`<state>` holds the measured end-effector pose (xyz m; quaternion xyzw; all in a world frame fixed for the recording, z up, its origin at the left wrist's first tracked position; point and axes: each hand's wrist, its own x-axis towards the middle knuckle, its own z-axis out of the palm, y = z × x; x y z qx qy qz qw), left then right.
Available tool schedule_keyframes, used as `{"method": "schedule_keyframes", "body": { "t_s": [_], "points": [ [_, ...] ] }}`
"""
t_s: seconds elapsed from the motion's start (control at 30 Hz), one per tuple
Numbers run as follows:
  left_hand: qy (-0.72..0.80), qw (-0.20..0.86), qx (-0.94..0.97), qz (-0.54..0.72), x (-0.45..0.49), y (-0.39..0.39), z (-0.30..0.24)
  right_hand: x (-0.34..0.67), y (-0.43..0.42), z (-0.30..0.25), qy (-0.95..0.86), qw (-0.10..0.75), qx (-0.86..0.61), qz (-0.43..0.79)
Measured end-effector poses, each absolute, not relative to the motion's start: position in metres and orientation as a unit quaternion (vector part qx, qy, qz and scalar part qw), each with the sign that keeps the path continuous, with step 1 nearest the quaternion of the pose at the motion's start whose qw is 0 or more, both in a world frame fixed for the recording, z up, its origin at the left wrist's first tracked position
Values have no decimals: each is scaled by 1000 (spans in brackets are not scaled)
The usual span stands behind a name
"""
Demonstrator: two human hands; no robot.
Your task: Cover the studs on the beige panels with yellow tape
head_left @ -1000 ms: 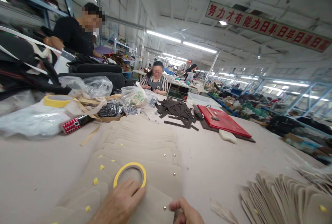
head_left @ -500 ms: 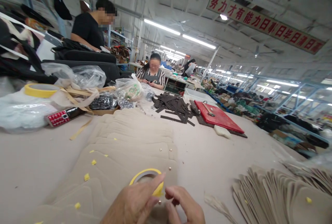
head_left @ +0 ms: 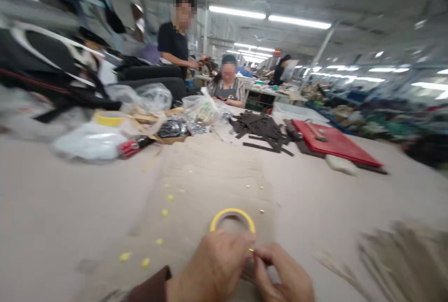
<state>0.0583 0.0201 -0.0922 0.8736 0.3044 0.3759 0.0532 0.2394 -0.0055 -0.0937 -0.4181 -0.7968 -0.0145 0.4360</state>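
Layered beige fabric pieces (head_left: 210,190) lie in front of me, dotted with small yellow tape bits (head_left: 164,212) and a few shiny metal studs (head_left: 262,211). A roll of yellow tape (head_left: 233,212) stands above the pieces, its lower part behind my fingers. My left hand (head_left: 219,257) is closed around that roll. Close beside it, my right hand (head_left: 282,269) pinches thumb and forefinger together near the roll's right side. A tiny gold-coloured spot shows at those fingertips; blur hides whether it is tape or metal.
Plastic bags (head_left: 91,141) and another yellow tape roll (head_left: 109,119) lie at the left. Dark strips (head_left: 259,127) and a red board (head_left: 336,143) sit farther back. A fanned beige stack (head_left: 402,260) is at the right. Co-workers (head_left: 174,43) are beyond the table.
My view has swung right to left across the scene, so things appear farther right. My hands have come together at the tape roll, and the right fingers have closed into a pinch.
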Motion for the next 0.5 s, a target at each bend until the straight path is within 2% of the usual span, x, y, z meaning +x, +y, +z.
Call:
{"method": "schedule_keyframes", "body": {
  "t_s": [0.07, 0.23, 0.3, 0.4, 0.5],
  "points": [
    [315, 76, 870, 372, 58, 22, -95, 235, -3, -98, -776, 467, -423, -28],
    [307, 77, 875, 365, 58, 27, -96, 234, 0, -115, -772, 446, -451, -37],
    [319, 57, 871, 369, 58, 27, -93, 229, -3, -118, -731, 465, -498, 42],
    [318, 35, 865, 387, 59, 24, -87, 221, -4, -117, -573, 483, -608, 263],
    [290, 22, 869, 400, 59, 21, -85, 223, 1, -110, -420, 492, -632, 427]
  ]
}}
